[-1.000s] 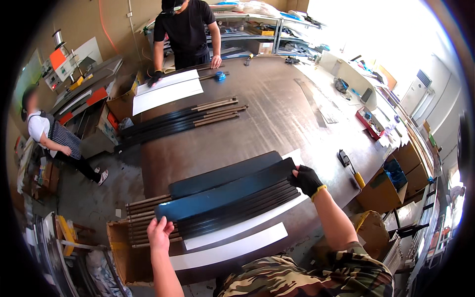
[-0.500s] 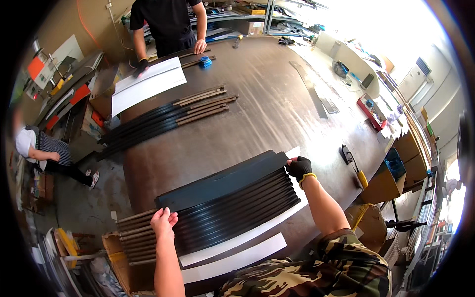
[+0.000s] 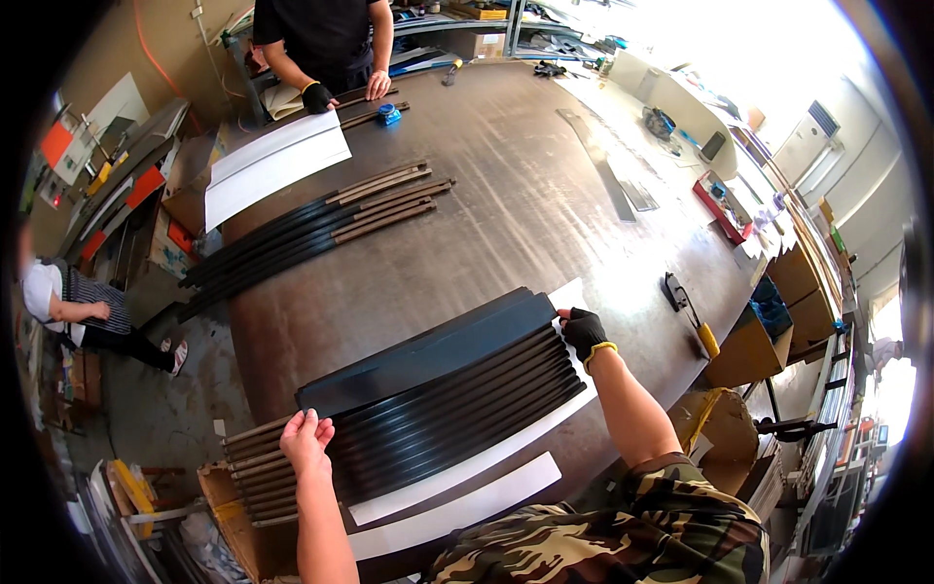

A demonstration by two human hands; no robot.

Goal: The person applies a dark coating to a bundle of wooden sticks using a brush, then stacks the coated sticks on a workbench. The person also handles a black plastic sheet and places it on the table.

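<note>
A long dark blue-grey sheet [image 3: 428, 352] lies along the far side of a row of dark ribbed rods [image 3: 467, 404], covering part of them. My bare left hand [image 3: 307, 443] is at its left end, thumb and fingers pinched at the near corner; the exact contact is hard to see. At the other end, my right hand [image 3: 586, 333], in a black fingerless glove with a yellow cuff, pinches the sheet's right edge. Several brownish rod ends [image 3: 261, 472] stick out left of my left hand. White paper [image 3: 477, 467] shows beneath the rods along their near side.
Another white strip [image 3: 457, 506] lies nearest me. Further off are a second bundle of rods [image 3: 321, 229], a large white sheet [image 3: 277, 165] and a co-worker's gloved hand [image 3: 318, 97]. A yellow-handled tool [image 3: 707, 339] lies right; a metal ruler [image 3: 598, 165] lies beyond it.
My view has shifted slightly. My left hand has edged left, while my right hand keeps its place at the sheet's end. The co-worker's gloved hand has moved right to the white sheet's far corner.
</note>
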